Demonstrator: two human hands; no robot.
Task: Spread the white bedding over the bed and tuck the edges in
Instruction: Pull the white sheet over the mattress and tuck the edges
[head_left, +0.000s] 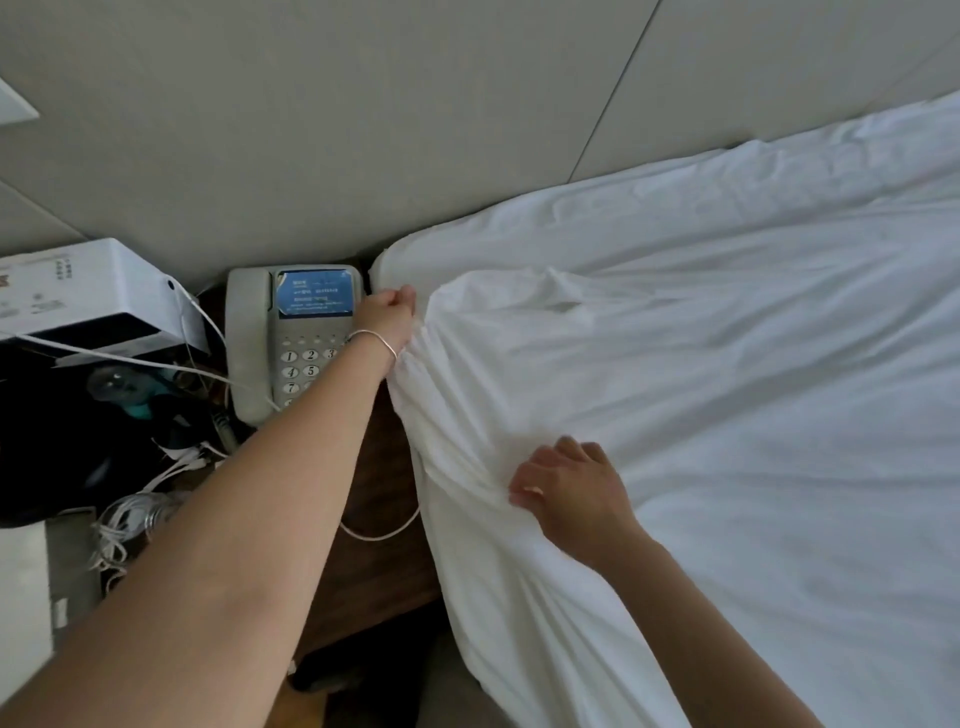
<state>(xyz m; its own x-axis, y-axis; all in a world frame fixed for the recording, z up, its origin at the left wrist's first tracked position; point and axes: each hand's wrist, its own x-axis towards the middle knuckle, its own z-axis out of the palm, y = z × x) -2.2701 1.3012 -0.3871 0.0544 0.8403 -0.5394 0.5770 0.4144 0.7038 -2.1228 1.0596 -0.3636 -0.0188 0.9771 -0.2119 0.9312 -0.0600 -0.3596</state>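
Bunching white bedding (675, 364) — between both hands (387, 317).

Dim, soft light; wide-angle edge distortion

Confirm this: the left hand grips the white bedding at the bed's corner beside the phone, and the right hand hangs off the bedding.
Not quite. In the head view the right hand pinches the white bedding at the bed's side edge. The left hand does grip it at the corner beside the phone.
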